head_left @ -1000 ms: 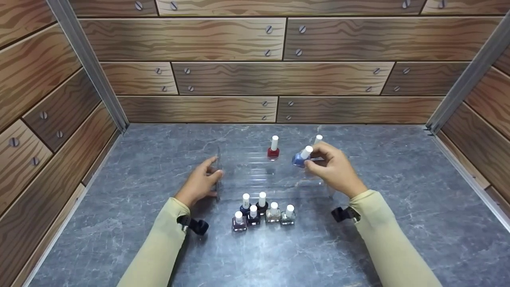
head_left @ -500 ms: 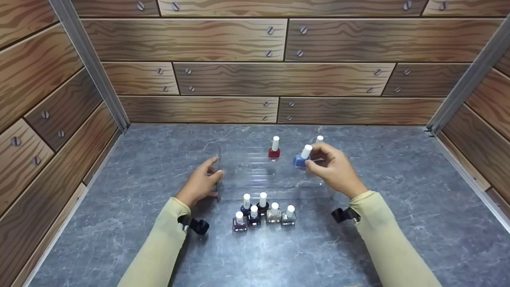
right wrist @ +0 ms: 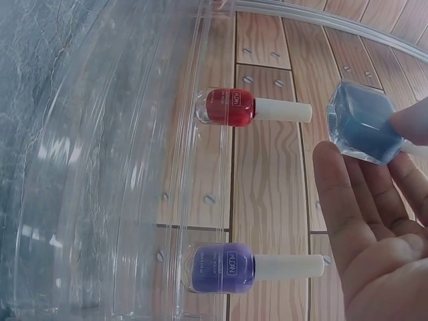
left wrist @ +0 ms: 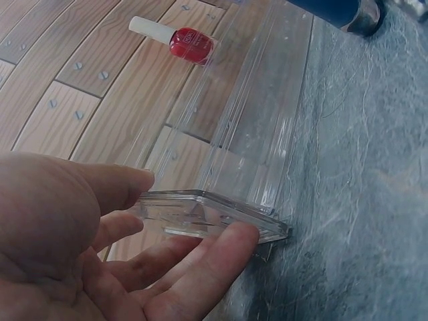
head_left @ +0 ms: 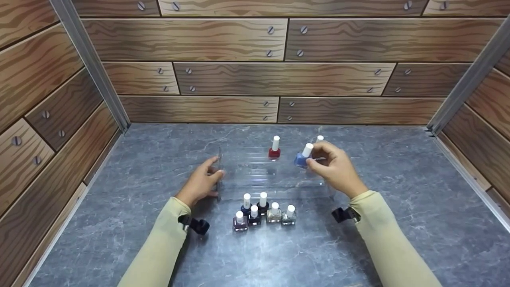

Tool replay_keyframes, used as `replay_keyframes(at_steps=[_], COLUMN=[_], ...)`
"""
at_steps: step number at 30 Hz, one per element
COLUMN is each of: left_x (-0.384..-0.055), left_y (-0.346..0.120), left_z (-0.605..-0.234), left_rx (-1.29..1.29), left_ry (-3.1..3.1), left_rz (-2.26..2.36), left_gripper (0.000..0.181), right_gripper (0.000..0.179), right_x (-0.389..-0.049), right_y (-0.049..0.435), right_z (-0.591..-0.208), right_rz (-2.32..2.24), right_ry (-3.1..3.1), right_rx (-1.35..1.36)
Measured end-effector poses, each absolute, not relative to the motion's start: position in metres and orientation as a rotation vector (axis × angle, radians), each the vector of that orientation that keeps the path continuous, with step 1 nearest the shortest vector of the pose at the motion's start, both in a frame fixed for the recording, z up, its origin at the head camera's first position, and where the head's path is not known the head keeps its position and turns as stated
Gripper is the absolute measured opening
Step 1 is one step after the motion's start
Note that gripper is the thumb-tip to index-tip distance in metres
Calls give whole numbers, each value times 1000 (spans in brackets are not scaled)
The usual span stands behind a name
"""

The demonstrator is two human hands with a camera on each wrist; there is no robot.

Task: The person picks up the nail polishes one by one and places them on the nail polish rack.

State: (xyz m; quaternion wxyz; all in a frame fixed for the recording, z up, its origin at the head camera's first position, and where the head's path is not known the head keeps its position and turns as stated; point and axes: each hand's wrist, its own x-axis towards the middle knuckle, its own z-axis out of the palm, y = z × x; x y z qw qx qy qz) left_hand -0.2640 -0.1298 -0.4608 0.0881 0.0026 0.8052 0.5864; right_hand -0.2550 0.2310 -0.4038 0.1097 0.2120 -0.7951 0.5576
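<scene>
My right hand (head_left: pixel 336 169) pinches a light blue nail polish bottle (head_left: pixel 302 158) with a white cap between thumb and fingers. It hangs tilted above a clear stepped rack (head_left: pixel 259 183), apart from it in the right wrist view (right wrist: pixel 364 120). A red nail polish bottle (head_left: pixel 274 152) stands upright on the rack's back tier. Beside it stands a purple nail polish bottle (right wrist: pixel 221 267), mostly hidden behind my right hand in the head view. My left hand (head_left: pixel 199 179) holds the rack's left side panel (left wrist: pixel 200 207), thumb at one edge and fingertips at the other.
In front of the rack, several white-capped nail polish bottles stand close together on the grey marbled table (head_left: pixel 119 223), among them a dark one (head_left: pixel 240 224), a beige one (head_left: pixel 274 215) and a clear greyish one (head_left: pixel 289 217). Wood-patterned walls (head_left: pixel 231 77) enclose the back and sides.
The blue nail polish bottle has shifted very slightly and tilts a little differently in my right hand. My left hand stays at the rack's side panel, and the other bottles stand where they were.
</scene>
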Motion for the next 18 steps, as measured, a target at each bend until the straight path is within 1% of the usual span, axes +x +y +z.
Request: replay_keyframes(at_steps=[18], left_x=[-265], left_y=[-131], left_z=[-463], left_rx=[10], left_ry=[2395], left_rz=[1747], left_gripper=[64], right_gripper=[19], right_x=[-257], right_y=[232], right_z=[-406], right_rz=[1626], right_ry=[-2345], right_rx=[609])
